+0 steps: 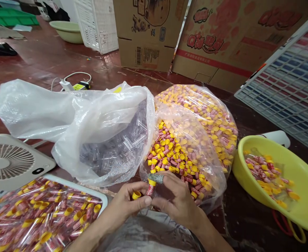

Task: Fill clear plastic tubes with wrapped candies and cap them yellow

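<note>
Between my hands stands a small red-labelled bottle with a yellow cap (151, 187). My right hand (178, 197) is closed on it, its index finger, wrapped in a greenish covering, against the cap. My left hand (131, 200) is closed around a second yellow-capped piece (136, 195), with its thumb near the first bottle. Something clear shows below the left thumb, mostly hidden by the fingers. Just beyond the hands, a clear bag (217, 182) spills many of the same little bottles. To its left, an open white bag (72, 122) holds clear plastic tubes (109, 150).
At lower left, a crate (103, 199) carries filled tubes beside a fan (14, 161). A yellow basin (307, 196) with more pieces stands at right. Cardboard boxes (148, 38), a white crate (98, 28) and a grey rack (287, 80) stand behind. A power strip (81, 85) lies on the floor.
</note>
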`<state>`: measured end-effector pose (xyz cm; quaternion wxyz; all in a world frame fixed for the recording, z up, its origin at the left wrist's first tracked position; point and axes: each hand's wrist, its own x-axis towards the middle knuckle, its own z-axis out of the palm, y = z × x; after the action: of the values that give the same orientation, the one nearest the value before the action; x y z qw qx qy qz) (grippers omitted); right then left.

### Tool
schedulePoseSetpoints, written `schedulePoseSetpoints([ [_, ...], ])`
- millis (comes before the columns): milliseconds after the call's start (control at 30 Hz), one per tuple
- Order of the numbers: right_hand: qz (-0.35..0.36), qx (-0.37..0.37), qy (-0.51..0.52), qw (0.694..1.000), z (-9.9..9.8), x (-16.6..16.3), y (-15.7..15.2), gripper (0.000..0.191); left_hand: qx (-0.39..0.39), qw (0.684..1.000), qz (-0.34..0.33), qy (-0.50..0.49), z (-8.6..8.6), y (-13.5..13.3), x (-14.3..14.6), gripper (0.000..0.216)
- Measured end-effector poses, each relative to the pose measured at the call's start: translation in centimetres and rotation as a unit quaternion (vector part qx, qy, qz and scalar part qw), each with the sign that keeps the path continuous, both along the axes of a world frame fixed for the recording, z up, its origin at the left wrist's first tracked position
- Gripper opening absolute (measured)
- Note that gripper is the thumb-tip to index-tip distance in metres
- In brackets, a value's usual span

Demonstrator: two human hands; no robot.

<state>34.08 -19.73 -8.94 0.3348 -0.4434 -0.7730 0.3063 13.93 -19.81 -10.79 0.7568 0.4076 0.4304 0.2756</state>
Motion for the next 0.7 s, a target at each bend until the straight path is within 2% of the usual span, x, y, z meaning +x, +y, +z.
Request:
schedulePoseSetpoints([
  [100,0.014,0.067,-0.061,0.996,-0.9,-0.6,-0.5,0.07,-0.015,0.999,0.012,-0.026,-0.4,0.2,0.2,0.042],
  [167,-0.022,0.099,-0.088,0.991,-1.7,-1.2,-0.8,0.08,-0.035,0.998,0.032,-0.039,-0.8,0.2,0.3,0.042],
  [333,-0.068,0.166,-0.078,0.981,-2.6,-2.6,-1.2,0.063,-0.058,0.995,0.056,-0.059,-1.0,0.2,0.5,0.041],
  [500,-0.048,0.163,-0.075,0.983,-2.7,-2.8,-0.8,0.06,-0.033,0.995,0.093,-0.03,-0.3,0.5,0.3,0.044],
  [700,-0.038,0.186,-0.056,0.98,-3.2,-3.4,-0.4,0.049,-0.022,0.993,0.113,-0.022,-0.8,0.5,0.7,0.043],
])
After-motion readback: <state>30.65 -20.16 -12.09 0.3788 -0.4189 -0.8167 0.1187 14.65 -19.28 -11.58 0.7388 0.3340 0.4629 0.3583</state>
